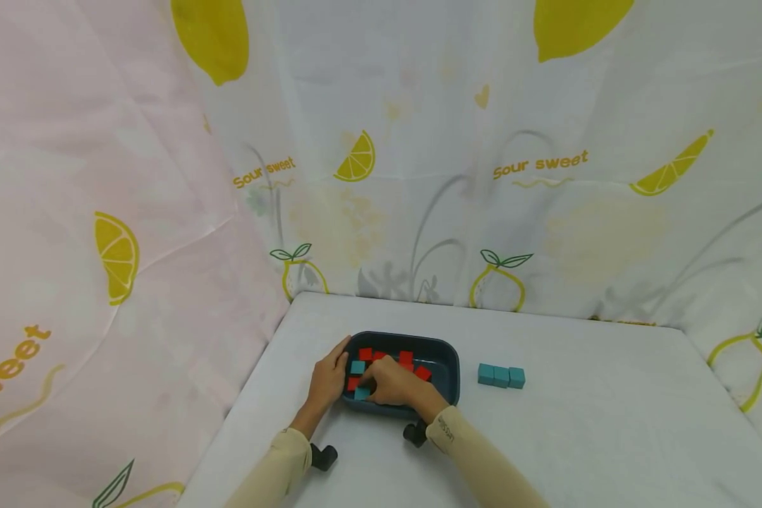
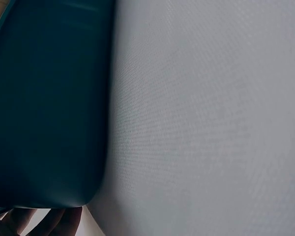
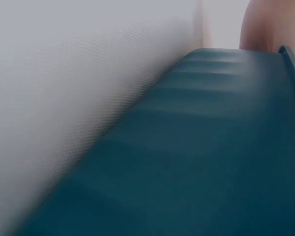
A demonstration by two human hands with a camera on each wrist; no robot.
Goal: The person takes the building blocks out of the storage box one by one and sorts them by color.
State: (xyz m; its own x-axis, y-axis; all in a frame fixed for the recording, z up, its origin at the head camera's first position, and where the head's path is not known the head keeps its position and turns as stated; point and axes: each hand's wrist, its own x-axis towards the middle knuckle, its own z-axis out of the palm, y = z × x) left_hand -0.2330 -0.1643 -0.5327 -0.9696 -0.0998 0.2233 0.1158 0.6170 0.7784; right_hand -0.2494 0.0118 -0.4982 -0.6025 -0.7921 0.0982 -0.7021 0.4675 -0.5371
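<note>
A dark teal plastic box (image 1: 447, 384) holds several red cubes and two light-blue cubes. My left hand (image 1: 327, 381) grips the box's left end, thumb at the rim and the other fingers along the outside wall. In the left wrist view, some fingers (image 2: 69, 222) show past the end of the box. My right hand (image 1: 390, 382) reaches in over the front wall. Its thumb and fingertips pinch a light-blue cube (image 1: 363, 393) in the front left corner. Another light-blue cube (image 1: 358, 367) lies behind that one, with a red cube (image 1: 353, 383) between them.
Three light-blue cubes (image 1: 501, 376) stand in a touching row on the white table (image 1: 584, 423), right of the box. More red cubes (image 1: 422, 372) lie around the right hand. Black wrist devices (image 1: 324, 457) sit under both forearms. A lemon-print cloth (image 1: 419, 212) hangs behind the table.
</note>
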